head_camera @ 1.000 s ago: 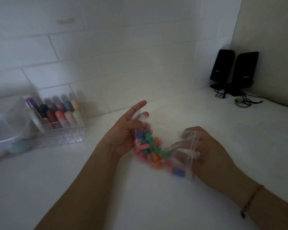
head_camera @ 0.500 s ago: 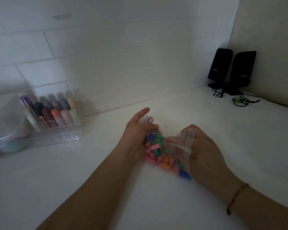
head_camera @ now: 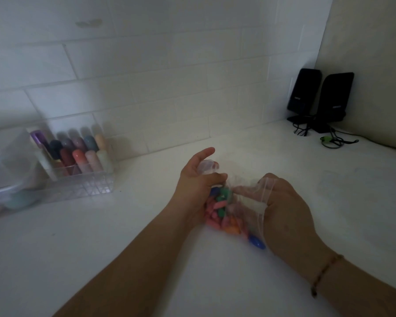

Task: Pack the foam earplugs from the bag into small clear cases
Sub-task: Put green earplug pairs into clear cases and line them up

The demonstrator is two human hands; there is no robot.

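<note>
A clear plastic bag (head_camera: 249,197) full of several coloured foam earplugs (head_camera: 222,216) hangs between my two hands above the white counter. My left hand (head_camera: 197,186) grips the bag's left side, thumb across the top, index finger pointing away. My right hand (head_camera: 286,209) pinches the bag's right edge near the mouth. A blue earplug (head_camera: 256,242) lies at the bag's lowest corner. I see no small clear cases that I can tell apart.
A clear organiser (head_camera: 78,170) with several coloured tubes stands at the left by the tiled wall. A clear tub (head_camera: 7,170) sits at the far left. Two black speakers (head_camera: 320,99) with cables occupy the back right corner.
Both hands drew closer together and the bag bunched up between them. The earplugs slid down into a tighter heap.
</note>
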